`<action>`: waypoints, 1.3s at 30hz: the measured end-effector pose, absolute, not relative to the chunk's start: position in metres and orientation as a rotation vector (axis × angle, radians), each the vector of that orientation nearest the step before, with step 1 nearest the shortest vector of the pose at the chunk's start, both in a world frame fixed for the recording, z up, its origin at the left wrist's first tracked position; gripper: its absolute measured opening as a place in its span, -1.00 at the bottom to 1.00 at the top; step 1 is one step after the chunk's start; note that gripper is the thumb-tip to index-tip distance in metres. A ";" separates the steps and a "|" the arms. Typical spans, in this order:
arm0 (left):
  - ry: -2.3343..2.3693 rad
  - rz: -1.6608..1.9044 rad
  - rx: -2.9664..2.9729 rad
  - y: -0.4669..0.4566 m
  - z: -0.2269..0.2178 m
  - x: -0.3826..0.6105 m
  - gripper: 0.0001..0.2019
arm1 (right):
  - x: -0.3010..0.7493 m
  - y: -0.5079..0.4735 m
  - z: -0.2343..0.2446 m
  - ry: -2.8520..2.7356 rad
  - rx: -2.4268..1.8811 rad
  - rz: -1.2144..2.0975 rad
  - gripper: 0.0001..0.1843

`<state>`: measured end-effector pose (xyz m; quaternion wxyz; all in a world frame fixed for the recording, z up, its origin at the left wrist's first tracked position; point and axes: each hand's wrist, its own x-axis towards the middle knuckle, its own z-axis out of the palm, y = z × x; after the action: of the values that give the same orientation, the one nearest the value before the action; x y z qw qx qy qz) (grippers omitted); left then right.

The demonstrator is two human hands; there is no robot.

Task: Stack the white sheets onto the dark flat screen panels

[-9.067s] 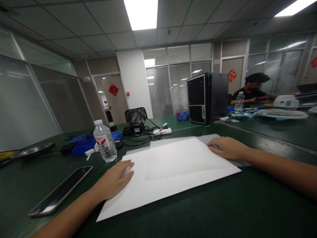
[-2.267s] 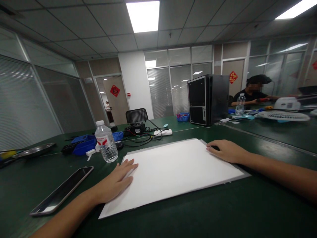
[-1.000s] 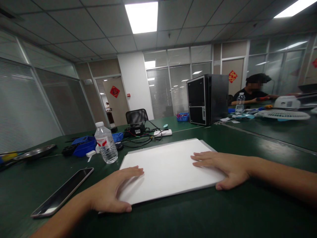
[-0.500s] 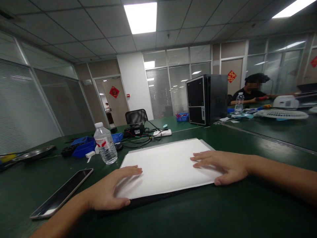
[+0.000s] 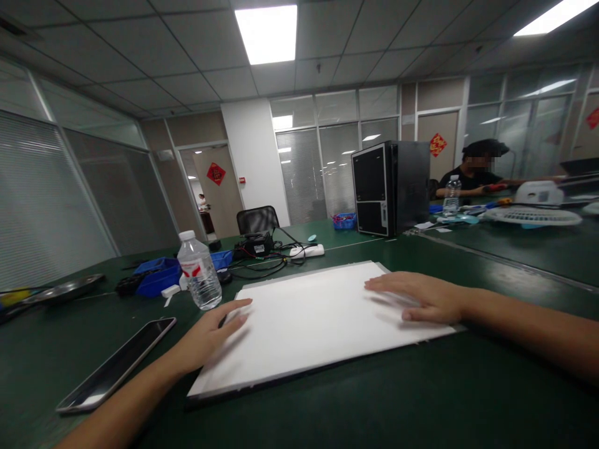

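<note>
Paper: white, it is on the desk between the two hands; a dark strip, maybe shadow, follows the near edge, so perhaps it does not lie fully flat and could bend under uneven pressing.
Left hand: over the left side of the paper; thumb stands apart from the fingers, nothing is gripped; I cannot tell if they touch.
Right hand: over the right side, fingers loosely spread, a shadow beneath, holding nothing.
Grey sheet: shows under the far right corner; a push from one side only could slide the paper out of line with it.
Bottle: upright, just beyond the left hand; a wide swing could knock it over.
Phone: flat, left of the left hand; an outward movement might push it.
</note>
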<state>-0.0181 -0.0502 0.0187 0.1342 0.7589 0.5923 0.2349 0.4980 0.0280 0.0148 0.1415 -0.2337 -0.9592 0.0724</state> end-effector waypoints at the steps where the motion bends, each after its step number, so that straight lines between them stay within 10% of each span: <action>1: 1.778 0.687 2.157 -0.046 0.015 -0.019 -0.27 | 0.502 0.034 0.012 -2.698 -0.745 0.123 -0.27; 9: 2.076 0.622 2.017 -0.033 -0.001 -0.024 -0.21 | 0.520 0.065 -0.001 -2.288 -1.563 -0.086 -0.28; 27: 2.136 0.448 2.220 -0.043 0.014 -0.018 -0.43 | 0.503 0.058 -0.008 -2.407 -1.380 0.137 -0.35; 39: 2.385 0.198 2.069 -0.045 0.018 -0.015 -0.22 | 0.503 0.060 -0.010 -2.249 -1.599 0.110 -0.19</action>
<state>-0.0149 -0.0449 0.0182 -0.0111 0.6540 0.7538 0.0625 0.5035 0.0598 -0.0097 0.1886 -0.5687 -0.7997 0.0393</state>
